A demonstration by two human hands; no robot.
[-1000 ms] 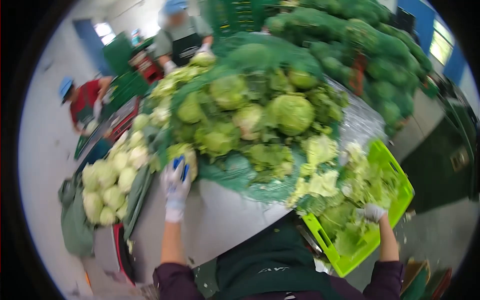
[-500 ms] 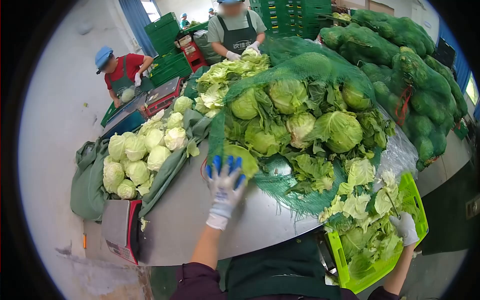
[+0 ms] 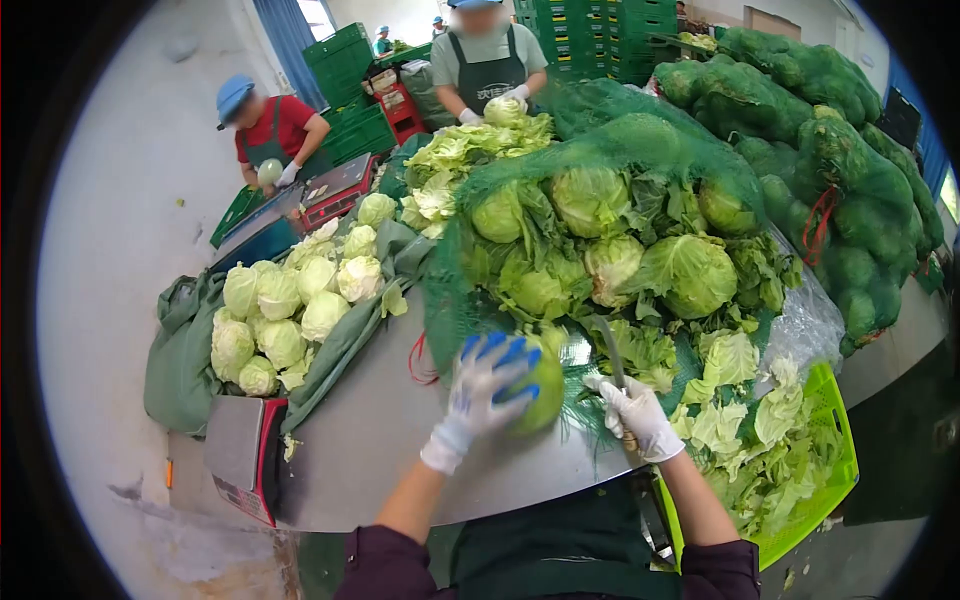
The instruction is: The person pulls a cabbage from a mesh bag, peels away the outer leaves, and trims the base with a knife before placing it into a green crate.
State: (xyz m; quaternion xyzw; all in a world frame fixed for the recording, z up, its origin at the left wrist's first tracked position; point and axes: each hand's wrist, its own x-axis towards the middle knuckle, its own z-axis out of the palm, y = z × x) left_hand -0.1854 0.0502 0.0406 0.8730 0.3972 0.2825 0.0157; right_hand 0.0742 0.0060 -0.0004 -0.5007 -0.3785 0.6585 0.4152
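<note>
My left hand (image 3: pixel 483 395), in a white glove with blue fingertips, grips a green cabbage (image 3: pixel 545 385) from its left side on the metal table. In my right hand (image 3: pixel 645 420), also gloved in white, is a knife (image 3: pixel 608 345), closed around its handle. The blade points up and slightly left, just right of the cabbage and apart from it. Beyond both hands, untrimmed cabbages (image 3: pixel 690 277) with loose outer leaves spill from a green net bag (image 3: pixel 440 310).
Trimmed pale cabbages (image 3: pixel 280 343) lie in green cloth at left, behind a scale (image 3: pixel 245 450). A lime crate (image 3: pixel 845 440) of leaves stands at right. Full net sacks (image 3: pixel 860 220) are piled at back right. Two co-workers (image 3: pixel 490 65) handle cabbages across the table; others are farther back.
My right hand has brought the knife left from over the crate to beside the cabbage. My left hand and the cabbage have shifted right and nearer to me.
</note>
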